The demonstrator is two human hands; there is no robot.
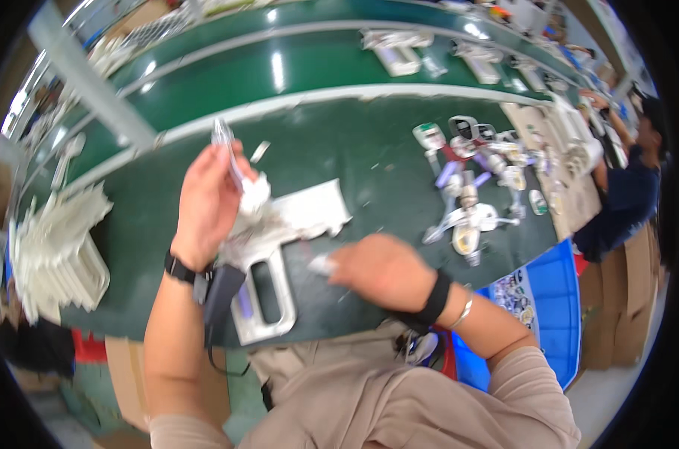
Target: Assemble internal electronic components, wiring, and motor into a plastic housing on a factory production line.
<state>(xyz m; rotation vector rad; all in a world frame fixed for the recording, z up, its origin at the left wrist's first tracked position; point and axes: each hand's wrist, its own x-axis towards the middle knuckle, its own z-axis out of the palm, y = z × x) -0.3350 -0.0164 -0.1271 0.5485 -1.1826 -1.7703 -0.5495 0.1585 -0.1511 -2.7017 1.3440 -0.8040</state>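
Note:
My left hand (211,198) is closed around a slim, clear-and-white plastic part (223,136) raised over the table. A rounded white piece (255,193) shows just below its fingers; whether it belongs to the same part I cannot tell. My right hand (381,271), smeared by motion, has its fingers pinched on a small white piece (323,264). Between and below the hands lies a white plastic housing (283,288) with a long looped opening toward me and a broad flat section (313,209) on its far side. A small white bit (260,152) lies beyond the left hand.
Stacked white housings (63,262) stand at the left. Loose small parts, some purple or white, spread around a white fitting (466,217) at the right. A blue bin (560,299) sits beside the table. Beyond runs a green conveyor (317,67) carrying housings; a co-worker (624,179) is at right.

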